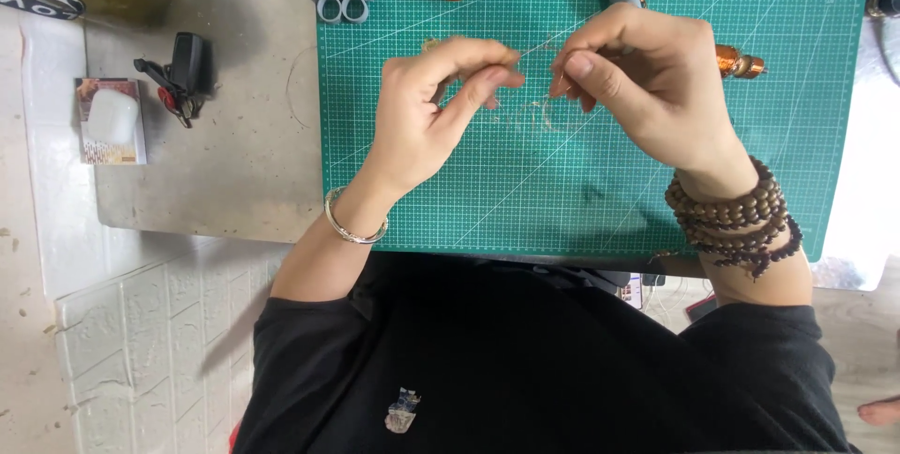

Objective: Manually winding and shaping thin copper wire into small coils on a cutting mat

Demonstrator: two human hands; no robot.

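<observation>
Head view shows our left hand (436,107) and right hand (637,74) each pinching, fingers closed, one end of a thin wire (536,49), barely visible, apparently stretched between them over the green cutting mat (562,192) on the table (216,163).

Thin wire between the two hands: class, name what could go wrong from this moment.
The thin wire, pinched by the left hand and right hand, is barely visible and could kink or slip free. The bead bracelet hangs low and might snag loose wire loops on the green mat.
</observation>
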